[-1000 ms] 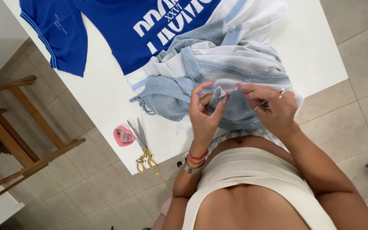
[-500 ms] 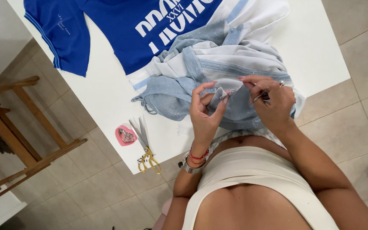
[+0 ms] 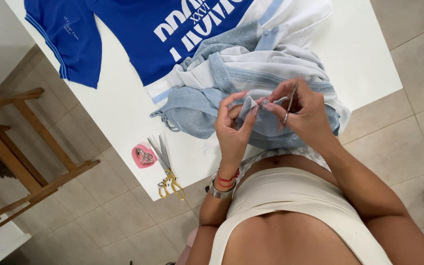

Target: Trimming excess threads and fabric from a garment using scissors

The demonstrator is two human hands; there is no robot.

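Observation:
My left hand [image 3: 232,128] pinches a fold of the light blue and white garment [image 3: 251,78] that lies bunched on the white table [image 3: 359,49]. My right hand [image 3: 304,114] holds a thin metal tool [image 3: 289,102], its tip at the pinched fold between the two hands. Bracelets sit on my left wrist.
A blue shirt with white print [image 3: 138,34] is spread at the table's far side. Gold-handled scissors [image 3: 167,167] and a small pink heart-shaped dish [image 3: 144,156] lie near the table's front left corner. A wooden frame [image 3: 20,142] stands on the tiled floor at left.
The metal tool in my right hand has tilted more upright and moved closer to the fold held by my left hand. The view has shifted slightly.

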